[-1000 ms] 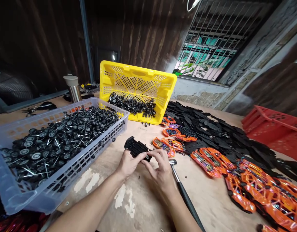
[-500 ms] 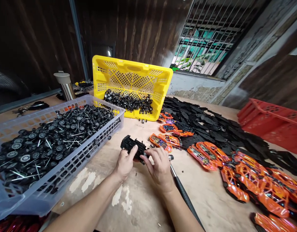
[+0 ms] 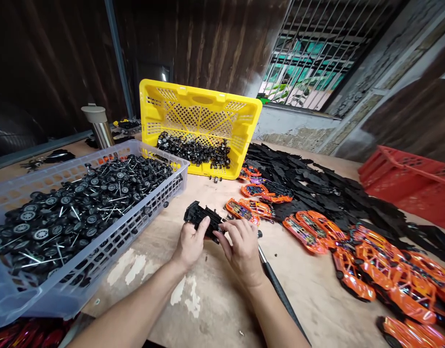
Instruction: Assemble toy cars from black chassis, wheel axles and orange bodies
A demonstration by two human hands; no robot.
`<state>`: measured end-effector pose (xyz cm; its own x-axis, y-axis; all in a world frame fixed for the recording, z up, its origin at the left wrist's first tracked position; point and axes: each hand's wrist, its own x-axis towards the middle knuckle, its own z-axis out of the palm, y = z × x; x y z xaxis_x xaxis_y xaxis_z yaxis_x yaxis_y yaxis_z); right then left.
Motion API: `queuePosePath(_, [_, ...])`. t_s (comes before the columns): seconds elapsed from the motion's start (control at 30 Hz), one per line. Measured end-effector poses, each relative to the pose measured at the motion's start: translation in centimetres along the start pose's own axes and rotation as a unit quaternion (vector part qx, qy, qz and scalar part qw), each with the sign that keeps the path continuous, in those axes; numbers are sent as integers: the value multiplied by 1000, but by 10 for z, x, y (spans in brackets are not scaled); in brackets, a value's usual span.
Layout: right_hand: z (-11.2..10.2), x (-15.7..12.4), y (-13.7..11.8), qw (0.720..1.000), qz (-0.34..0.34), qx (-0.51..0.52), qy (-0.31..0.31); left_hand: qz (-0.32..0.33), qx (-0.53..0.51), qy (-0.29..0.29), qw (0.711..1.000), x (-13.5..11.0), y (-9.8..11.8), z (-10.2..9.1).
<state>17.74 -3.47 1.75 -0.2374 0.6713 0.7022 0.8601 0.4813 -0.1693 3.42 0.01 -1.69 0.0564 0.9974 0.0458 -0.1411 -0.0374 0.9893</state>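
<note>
My left hand [image 3: 191, 244] is closed around a black toy car chassis [image 3: 204, 215], the thumb pressed on its upper face. My right hand [image 3: 244, 246] pinches at the chassis's right end, fingertips and thumb together; whatever small part lies between them is hidden. Under my right forearm lies a tool with a metal shaft and a black grip [image 3: 280, 290], perhaps a hammer. Just beyond the chassis, several orange toy car bodies [image 3: 240, 210] rest on the wooden table [image 3: 222, 299].
At left stands a clear plastic basket [image 3: 150, 220] heaped with wheels on axles [image 3: 92, 203]. Behind, a tilted yellow crate [image 3: 200, 104] holds more wheels. Black chassis plates [image 3: 309, 179] and orange cars [image 3: 396, 270] spread rightward, near a red crate [image 3: 410, 186]. A steel tumbler [image 3: 101, 130] stands back left.
The whole view has shifted slightly. Both hands keep the same hold on the chassis, with little visible movement.
</note>
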Motion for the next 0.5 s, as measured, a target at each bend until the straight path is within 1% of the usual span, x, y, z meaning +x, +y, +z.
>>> queuePosePath(0.1, [0,-1,1,1000,4,-2,-13,-2,3,7,1000,0,-1,0])
queuePosePath(0.2, [1,-2,3,1000,13,16,-17,-5,-29,-16,999,0,2,1])
queuePosePath(0.27, [3,-4,5,997,36,64,-8,0,-47,-37,998,-1,4,3])
queuePosePath(0.3, [5,-5,6,992,62,107,4,1,-56,-43,998,-1,5,4])
queuePosePath(0.33, [7,-7,6,982,99,161,20,-1,-66,-46,997,-1,6,4])
queuePosePath(0.37, [10,-8,7,964,144,221,37,-4,-76,-50,996,-2,7,5])
queuePosePath(0.43, [15,-10,8,911,235,332,58,-5,-96,-64,993,-4,9,7])
queuePosePath(0.47, [17,-12,9,886,270,373,58,-2,-106,-74,992,-5,10,7])
queuePosePath(0.5, [19,-13,9,866,293,403,51,1,-113,-86,990,-6,12,7])
